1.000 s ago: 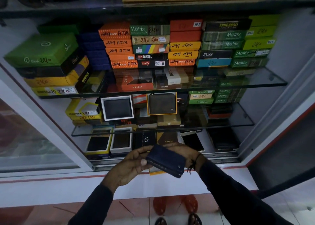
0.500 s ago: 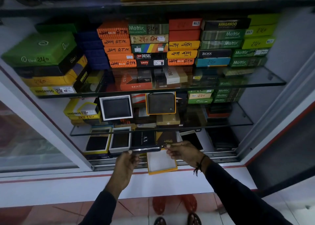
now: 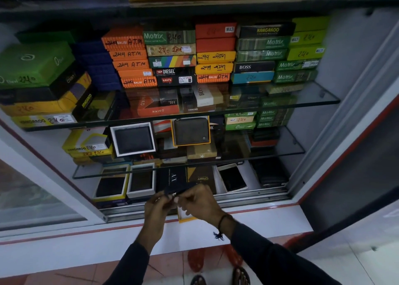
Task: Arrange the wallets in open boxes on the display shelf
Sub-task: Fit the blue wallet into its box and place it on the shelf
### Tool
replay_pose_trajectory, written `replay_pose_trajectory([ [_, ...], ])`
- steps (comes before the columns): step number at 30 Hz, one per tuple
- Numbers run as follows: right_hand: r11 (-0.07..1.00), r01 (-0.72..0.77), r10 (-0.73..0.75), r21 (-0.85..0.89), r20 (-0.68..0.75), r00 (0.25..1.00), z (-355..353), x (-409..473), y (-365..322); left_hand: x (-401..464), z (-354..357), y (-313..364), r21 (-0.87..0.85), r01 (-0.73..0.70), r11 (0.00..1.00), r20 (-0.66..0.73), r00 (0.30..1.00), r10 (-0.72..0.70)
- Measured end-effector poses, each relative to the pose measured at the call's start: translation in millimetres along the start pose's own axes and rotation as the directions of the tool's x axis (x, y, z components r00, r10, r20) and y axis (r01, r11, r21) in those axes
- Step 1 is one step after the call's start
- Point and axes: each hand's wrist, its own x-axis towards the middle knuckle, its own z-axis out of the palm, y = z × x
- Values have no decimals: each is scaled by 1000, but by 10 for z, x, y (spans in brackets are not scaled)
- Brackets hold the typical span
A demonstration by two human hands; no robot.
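At the near edge of the bottom display shelf (image 3: 248,195), left hand (image 3: 155,207) and right hand (image 3: 199,200) both pinch a dark wallet (image 3: 178,189) above an open yellow box (image 3: 183,216). Wallet likely light, soft and pliable, its surface fairly grippy; best gripped by opposite edges, clear of the small metal fitting, then lowered flat.

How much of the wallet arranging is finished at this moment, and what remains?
Done: several open boxes already show wallets, such as the white-rimmed box and the orange-rimmed box on the middle shelf. In hand: both hands, left hand and right hand, hold a dark wallet. Left: the open yellow box below awaits it.
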Motion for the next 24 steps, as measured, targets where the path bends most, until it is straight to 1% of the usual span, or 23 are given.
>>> replay_pose_trajectory([
  [2, 991, -89, 87, 95, 28, 996, -151, -10, 44, 13, -61, 2, -38, 52, 998, -2, 999, -52],
  [5, 931, -248, 233, 269, 86, 969, -464, 13, 131, 25, -111, 26, -106, 98, 989, 11, 995, -98],
  [9, 838, -282, 276, 467, 83, 958, -848, 13, 301, 20, -102, 110, -226, 127, 966, 51, 992, -118],
  [12, 751, -359, 322, 554, 167, 932, -936, 17, 454, 9, -22, 112, -316, 188, 930, 136, 979, -152],
  [14, 674, -392, 357, 626, 188, 915, -890, 35, 531, -26, 60, 120, -386, 206, 899, 200, 970, -137],
  [15, 640, -396, 374, 659, 183, 909, -849, 53, 574, -39, 107, 114, -388, 211, 897, 237, 964, -124],
  [16, 603, -401, 386, 689, 188, 903, -800, 51, 612, -62, 157, 107, -353, 231, 907, 282, 950, -132],
  [19, 532, -394, 352, 750, 228, 908, -641, 39, 651, -126, 272, 49, -312, 273, 910, 422, 898, -125],
  [20, 484, -394, 338, 781, 249, 908, -587, 21, 610, -149, 300, 44, -301, 270, 914, 448, 887, -115],
  [22, 399, -419, 380, 816, 269, 885, -505, 20, 565, -166, 297, 47, -264, 252, 931, 453, 884, -110],
  [24, 414, -469, 470, 780, 258, 844, -447, 50, 571, -142, 222, 62, -201, 228, 953, 445, 888, -118],
])
